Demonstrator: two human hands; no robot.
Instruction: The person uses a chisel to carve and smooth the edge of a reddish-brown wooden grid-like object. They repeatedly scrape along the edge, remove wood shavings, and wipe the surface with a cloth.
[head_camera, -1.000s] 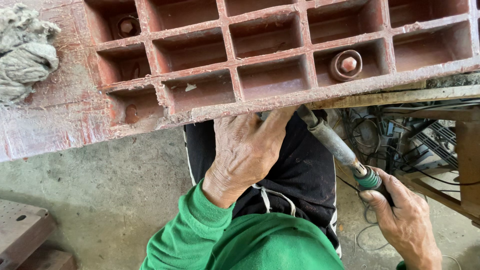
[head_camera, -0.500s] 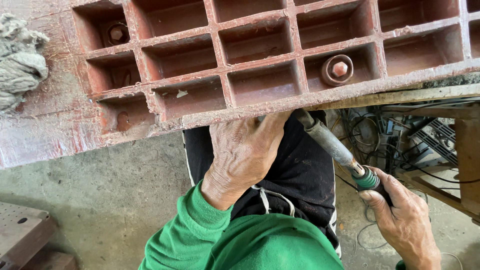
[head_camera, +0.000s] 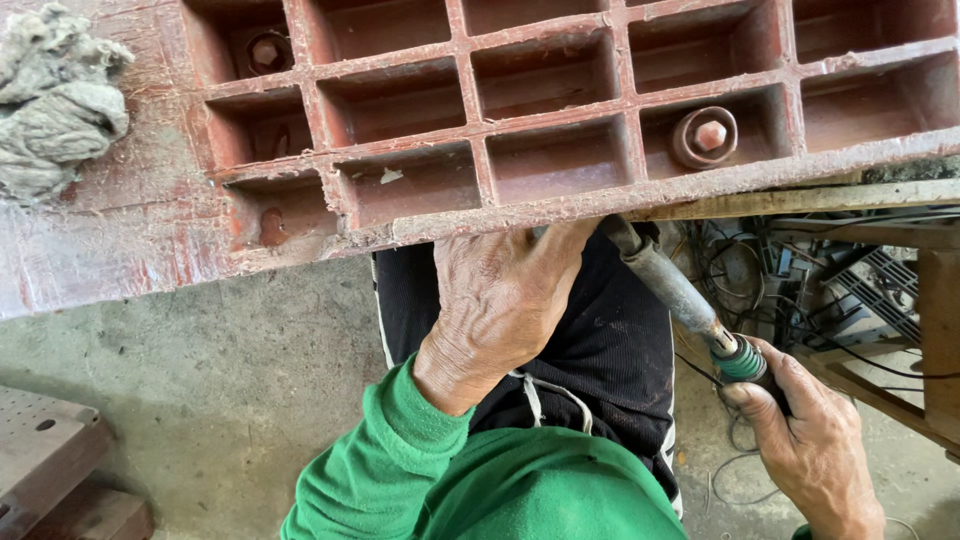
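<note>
A heavy reddish-brown metal grid (head_camera: 560, 110) with square cells lies on a worn bench. One cell holds a round washer and bolt (head_camera: 703, 136), another a nut (head_camera: 265, 52). My left hand (head_camera: 500, 300), in a green sleeve, presses its fingers up under the grid's near edge. My right hand (head_camera: 810, 440) grips the green-collared handle of a long grey tool (head_camera: 670, 290) whose tip reaches under the grid's edge beside my left fingers.
A grey rag (head_camera: 55, 100) lies on the bench at the left. Tangled wires and wooden framing (head_camera: 850, 290) sit under the bench at the right. A metal block (head_camera: 50, 460) rests on the concrete floor at lower left.
The view has shifted slightly, so the grid and rag sit a little further left in frame. Both hands and the tool keep the same hold.
</note>
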